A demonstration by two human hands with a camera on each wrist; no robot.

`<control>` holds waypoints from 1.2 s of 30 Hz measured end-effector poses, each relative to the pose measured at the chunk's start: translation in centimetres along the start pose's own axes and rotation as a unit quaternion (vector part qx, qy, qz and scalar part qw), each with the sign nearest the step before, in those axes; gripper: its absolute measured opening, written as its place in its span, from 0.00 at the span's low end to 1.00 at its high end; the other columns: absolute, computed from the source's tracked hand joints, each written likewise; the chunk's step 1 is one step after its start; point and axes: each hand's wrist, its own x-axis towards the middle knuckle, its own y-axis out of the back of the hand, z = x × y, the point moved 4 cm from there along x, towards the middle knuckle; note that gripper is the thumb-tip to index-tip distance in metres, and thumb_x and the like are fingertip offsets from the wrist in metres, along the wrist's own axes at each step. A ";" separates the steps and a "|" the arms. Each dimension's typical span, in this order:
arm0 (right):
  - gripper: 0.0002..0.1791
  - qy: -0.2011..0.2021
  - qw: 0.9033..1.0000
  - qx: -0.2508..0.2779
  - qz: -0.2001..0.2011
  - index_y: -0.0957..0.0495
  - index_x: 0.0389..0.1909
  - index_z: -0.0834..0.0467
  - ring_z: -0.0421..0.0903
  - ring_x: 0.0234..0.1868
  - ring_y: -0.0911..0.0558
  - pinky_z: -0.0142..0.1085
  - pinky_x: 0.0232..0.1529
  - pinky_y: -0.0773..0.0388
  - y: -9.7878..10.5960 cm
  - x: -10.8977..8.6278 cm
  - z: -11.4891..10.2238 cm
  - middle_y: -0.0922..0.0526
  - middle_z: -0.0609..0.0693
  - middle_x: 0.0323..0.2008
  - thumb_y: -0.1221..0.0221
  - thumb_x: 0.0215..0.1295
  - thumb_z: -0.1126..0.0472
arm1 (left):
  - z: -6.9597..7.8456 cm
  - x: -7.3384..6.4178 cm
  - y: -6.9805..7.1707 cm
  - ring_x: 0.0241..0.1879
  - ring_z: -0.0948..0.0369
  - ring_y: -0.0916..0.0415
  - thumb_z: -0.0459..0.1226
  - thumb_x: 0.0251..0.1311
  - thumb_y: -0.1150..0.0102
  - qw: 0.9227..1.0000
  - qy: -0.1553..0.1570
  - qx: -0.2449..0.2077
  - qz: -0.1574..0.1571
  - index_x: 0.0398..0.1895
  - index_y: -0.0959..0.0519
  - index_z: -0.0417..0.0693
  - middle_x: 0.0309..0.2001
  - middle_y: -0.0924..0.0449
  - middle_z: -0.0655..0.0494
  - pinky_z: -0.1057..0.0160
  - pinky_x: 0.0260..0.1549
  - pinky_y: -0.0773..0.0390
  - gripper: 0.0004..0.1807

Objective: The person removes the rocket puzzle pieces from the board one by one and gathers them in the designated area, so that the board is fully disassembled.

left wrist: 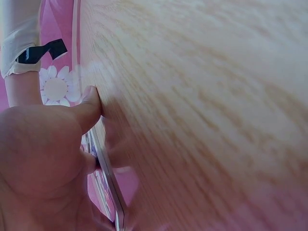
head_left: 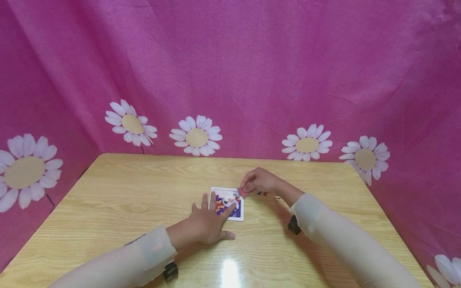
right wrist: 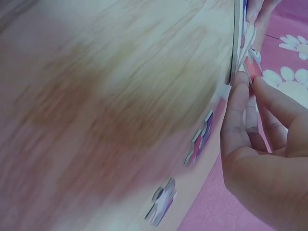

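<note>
A small square jigsaw puzzle board with a white border and a purple, orange and white picture lies on the table. My left hand rests on its left and lower part, fingers spread and straight, thumb on the wood below it. In the left wrist view the board's edge runs beside the fingers. At the board's upper right corner my right hand pinches a red and white puzzle piece between thumb and fingertips. The right wrist view shows this piece tilted against the board's edge.
Two loose puzzle pieces lie right of the board, one purple and pink, the other white and purple. From the head view they are partly hidden by the right hand. A pink curtain with daisies hangs behind the wooden table.
</note>
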 end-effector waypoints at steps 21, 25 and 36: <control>0.08 -0.021 1.000 0.005 0.019 0.16 0.45 0.71 0.45 0.37 0.12 0.39 0.44 0.14 3.2 -2.6 1.3 0.11 0.54 0.36 0.38 0.68 0.73 | -0.1 0.1 -0.2 0.79 0.30 0.63 0.76 0.59 0.53 1.000 -0.007 -0.002 0.006 0.83 0.53 0.78 0.82 0.64 0.31 0.24 0.67 0.46 0.50; 0.08 -0.023 0.999 0.019 0.023 0.17 0.45 0.72 0.44 0.37 0.13 0.38 0.45 0.14 3.8 -3.0 1.9 0.12 0.53 0.37 0.38 0.68 0.73 | -0.1 0.0 -0.2 0.79 0.30 0.64 0.76 0.59 0.53 1.000 -0.006 -0.002 0.005 0.83 0.53 0.78 0.82 0.64 0.31 0.24 0.67 0.46 0.50; 0.10 -0.017 0.999 0.027 0.022 0.17 0.47 0.74 0.44 0.37 0.13 0.39 0.45 0.14 5.6 -4.6 3.0 0.11 0.53 0.37 0.38 0.69 0.72 | 0.0 0.0 -0.2 0.79 0.30 0.63 0.75 0.59 0.52 1.000 -0.006 -0.004 0.010 0.83 0.52 0.77 0.82 0.63 0.31 0.24 0.67 0.46 0.50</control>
